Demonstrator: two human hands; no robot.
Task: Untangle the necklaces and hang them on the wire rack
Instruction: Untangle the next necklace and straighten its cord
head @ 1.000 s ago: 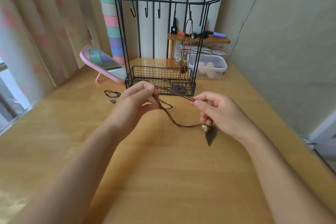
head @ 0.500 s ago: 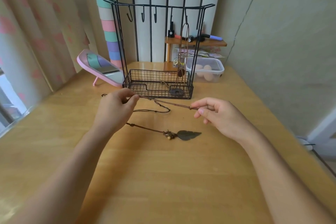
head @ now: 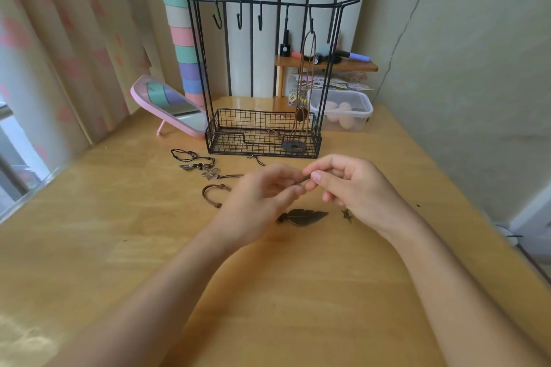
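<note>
My left hand (head: 262, 197) and my right hand (head: 351, 188) meet in front of the black wire rack (head: 262, 74), both pinching a brown necklace cord (head: 302, 179). Its dark feather pendant (head: 304, 216) lies on the table just below my hands. A loop of the brown cord (head: 210, 192) rests to the left of my left hand. One brown necklace (head: 307, 83) hangs from a right-hand hook of the rack, its round pendant (head: 293, 146) down in the basket. A tangle of black cords with metal charms (head: 199, 165) lies left of the rack's base.
A pink tilted mirror (head: 173, 107) stands left of the rack. A clear lidded box (head: 346, 113) sits behind it at the right, below a small wooden shelf (head: 325, 64). A small dark star charm (head: 347, 214) lies by my right wrist. Wall at right, curtain at left.
My hands have come together from wide apart, gathering the brown cord between them. The feather pendant now lies on the table instead of dangling from my right hand.
</note>
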